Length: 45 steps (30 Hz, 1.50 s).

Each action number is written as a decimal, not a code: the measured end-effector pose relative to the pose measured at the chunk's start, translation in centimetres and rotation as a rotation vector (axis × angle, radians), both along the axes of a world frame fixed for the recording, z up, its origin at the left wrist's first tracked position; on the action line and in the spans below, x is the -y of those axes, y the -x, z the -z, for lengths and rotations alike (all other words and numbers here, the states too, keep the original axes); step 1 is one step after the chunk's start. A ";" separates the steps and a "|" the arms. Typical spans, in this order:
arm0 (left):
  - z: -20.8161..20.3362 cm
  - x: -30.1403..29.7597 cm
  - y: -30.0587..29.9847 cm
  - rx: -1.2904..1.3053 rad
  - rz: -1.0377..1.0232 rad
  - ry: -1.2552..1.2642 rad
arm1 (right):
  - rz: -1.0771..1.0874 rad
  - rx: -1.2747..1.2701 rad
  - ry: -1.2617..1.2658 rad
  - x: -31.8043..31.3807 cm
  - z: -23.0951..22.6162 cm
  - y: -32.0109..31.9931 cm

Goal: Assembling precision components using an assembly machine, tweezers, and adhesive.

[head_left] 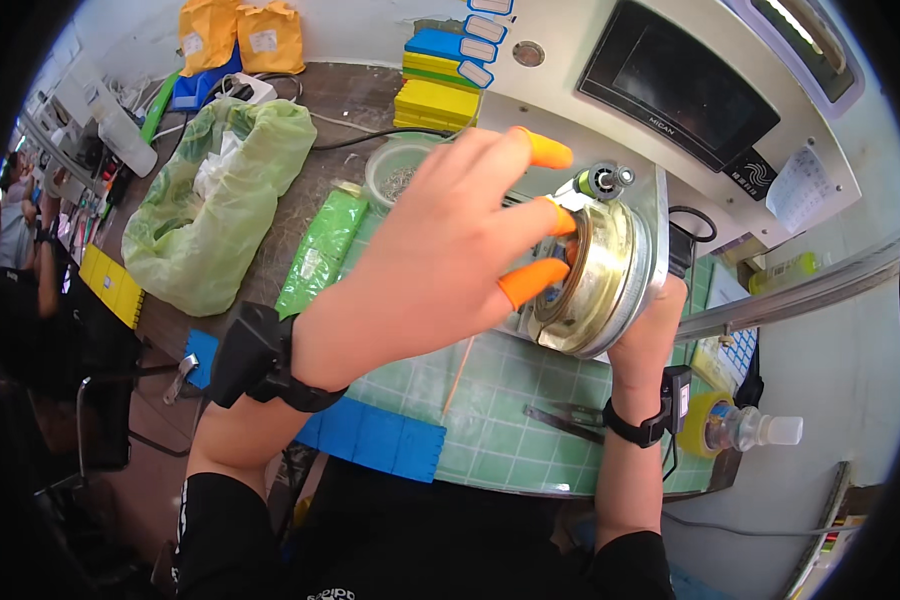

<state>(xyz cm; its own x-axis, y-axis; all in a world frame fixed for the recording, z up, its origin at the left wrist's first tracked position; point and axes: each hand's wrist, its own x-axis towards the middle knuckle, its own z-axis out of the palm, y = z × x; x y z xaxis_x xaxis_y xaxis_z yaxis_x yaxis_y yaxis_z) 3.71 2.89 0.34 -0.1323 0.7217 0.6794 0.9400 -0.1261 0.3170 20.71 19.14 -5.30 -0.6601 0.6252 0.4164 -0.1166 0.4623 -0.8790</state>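
My left hand (pixel 425 255), with orange finger cots on its fingertips, is spread over a round brass-coloured metal fixture (pixel 602 275). Its fingertips lie at the fixture's left rim; I see nothing gripped between them. Just above the rim, near those fingers, is a small cylindrical part (pixel 602 182) with a black ribbed end, a metal shaft tip and a green stripe. My right hand (pixel 655 315) reaches up behind the fixture's right side, and its fingers are hidden there. Both wrists wear black strapped devices.
A white machine with a dark screen (pixel 678 85) stands behind the fixture. To the left are a bin lined with a green bag (pixel 260 190), a green packet (pixel 322 250) and a bowl of small metal bits (pixel 395 175). Tweezers (pixel 565 420) lie on the green mat; a bottle (pixel 755 430) stands right.
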 end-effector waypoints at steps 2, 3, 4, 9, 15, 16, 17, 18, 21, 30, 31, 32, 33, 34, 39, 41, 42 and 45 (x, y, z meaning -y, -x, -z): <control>0.5 -0.8 -0.3 0.004 -0.002 0.000 | -0.001 0.007 -0.011 -0.2 0.3 0.0; 0.6 -1.1 -0.3 0.005 0.000 -0.001 | 0.003 0.011 -0.022 -0.2 0.4 0.1; 0.6 -1.2 -0.4 0.008 0.004 -0.001 | 0.006 0.015 -0.022 -0.3 0.6 0.1; 1.0 -1.5 -0.3 -0.024 0.001 -0.061 | -0.117 -0.037 0.282 -0.6 0.0 -0.3; 0.0 0.1 0.2 -0.147 -0.032 -0.127 | -0.109 0.004 0.245 -0.8 0.0 -0.5; -0.3 0.6 0.5 -0.144 -0.023 -0.125 | -0.100 0.005 0.248 -0.9 0.0 -0.6; -0.5 1.1 0.7 -0.120 -0.031 -0.128 | -0.092 0.023 0.215 -0.9 -0.1 -0.6; -0.7 1.5 0.8 -0.099 -0.048 -0.129 | -0.093 0.041 0.184 -0.9 -0.1 -0.5; -1.1 1.7 0.9 -0.029 -0.033 -0.052 | -0.047 0.063 0.031 -0.7 -0.1 -0.1; 1.0 -1.5 -0.2 0.024 0.031 0.023 | 0.107 0.028 -0.301 -0.6 0.5 -0.1; 1.1 -1.8 -0.4 0.025 0.030 0.023 | 0.106 0.028 -0.301 -0.5 0.6 -0.1; 1.3 -2.0 -0.6 -0.013 0.004 0.001 | 0.080 0.004 -0.184 -0.5 0.6 -0.1; 1.3 -2.1 -0.7 -0.050 -0.024 -0.020 | 0.051 -0.021 -0.067 -0.5 0.6 -0.1; 1.3 -2.0 -0.6 -0.051 -0.026 -0.019 | 0.048 -0.022 -0.066 -0.5 0.6 -0.1; 0.0 0.4 0.3 -0.102 0.023 -0.034 | -0.028 0.092 -0.086 -1.2 -0.2 -1.0; -0.7 2.6 0.5 -0.075 0.013 0.061 | 0.010 0.163 -0.232 -1.6 -1.7 -2.2; -0.8 3.6 0.9 -0.048 -0.010 0.153 | 0.037 0.233 -0.380 -1.7 -2.4 -2.8; -0.4 6.1 3.0 -0.114 -0.096 0.141 | 0.125 0.226 -0.639 -2.1 -3.7 -4.7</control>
